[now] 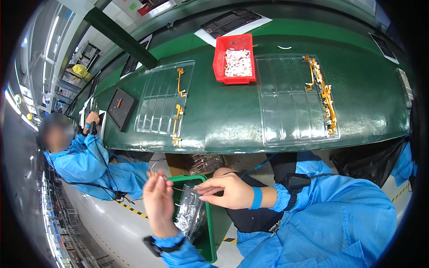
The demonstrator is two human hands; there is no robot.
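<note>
My left hand is raised over the left side of a green bin, somewhat blurred. Its fingertips pinch a thin orange-brown strip that looks like a flex cable. My right hand reaches in from the right with thumb and forefinger pressed together near the strip's other end; what lies between those fingertips is too small to make out. Below both hands, crumpled-looking clear plastic packaging with white pieces sits in the bin.
On the green bench, clear trays hold orange flex cables. A red box of small white pieces stands between the left tray and right tray. A dark tray lies farther left, near a seated co-worker. A cardboard box is under the bench.
</note>
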